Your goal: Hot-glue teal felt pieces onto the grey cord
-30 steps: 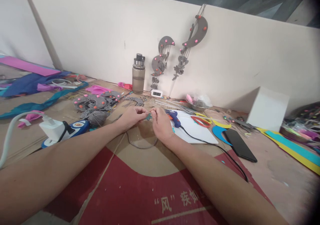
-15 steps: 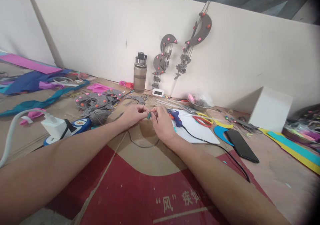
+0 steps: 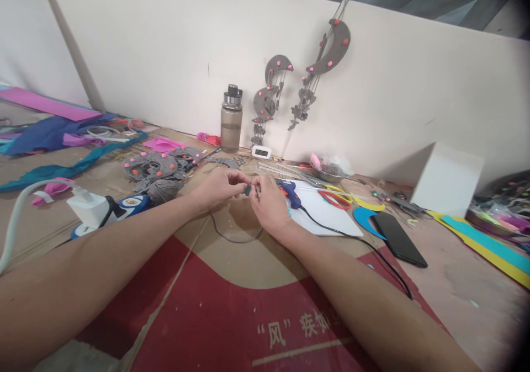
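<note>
My left hand (image 3: 220, 189) and my right hand (image 3: 268, 202) meet fingertip to fingertip above the cardboard (image 3: 265, 270). Between them is a small dark teal piece (image 3: 247, 190), partly covered by the fingers; its exact kind is too small to make out. Both hands are closed in a pinch on it. A grey cord (image 3: 236, 242) hangs in a loose loop below, running up towards both hands. Just right of my right hand, a blue glue gun (image 3: 293, 194) rests on a white sheet (image 3: 327, 217), its black cable trailing to the right.
A water bottle (image 3: 231, 123) and small digital clock (image 3: 261, 152) stand by the wall. Grey yarn (image 3: 163, 189) and felt shapes with pink dots (image 3: 151, 165) lie left, beyond a white plug (image 3: 88, 205). Scissors (image 3: 335, 195) and a black phone (image 3: 399, 239) lie right. Grey crescent hangings (image 3: 337, 49) are on the wall.
The teal piece has turned slightly and shows less upright between the fingertips. My left fingers have shifted a little; my right hand stays almost in place.
</note>
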A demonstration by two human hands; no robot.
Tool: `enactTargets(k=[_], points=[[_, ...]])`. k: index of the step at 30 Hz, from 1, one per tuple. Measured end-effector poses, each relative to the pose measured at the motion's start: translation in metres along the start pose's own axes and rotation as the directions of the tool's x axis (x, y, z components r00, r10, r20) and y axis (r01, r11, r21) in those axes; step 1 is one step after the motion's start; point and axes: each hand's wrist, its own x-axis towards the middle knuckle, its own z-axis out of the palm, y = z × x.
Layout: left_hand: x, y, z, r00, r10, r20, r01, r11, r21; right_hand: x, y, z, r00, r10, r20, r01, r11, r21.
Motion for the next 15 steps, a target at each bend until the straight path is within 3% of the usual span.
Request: enactTargets(k=[3, 7, 15], points=[[-0.001, 0.005, -0.002, 0.997, -0.054, 0.048, 0.055, 0.998, -0.023, 0.0, 0.0, 0.0, 1.0, 0.012, -0.002, -0.012, 1.0, -0.018], [0.0, 0.0, 0.0, 0.999, -0.012, 0.029, 0.012, 1.0, 0.009, 0.0, 0.0, 0.001, 1.0, 0.01, 0.0, -0.01, 1.0, -0.025], [-0.001, -0.001, 0.002, 0.979, 0.173, -0.103, -0.127, 0.927, 0.352, -0.001, 0.0, -0.001, 0.999, -0.041, 0.017, 0.04, 0.996, 0.078]])
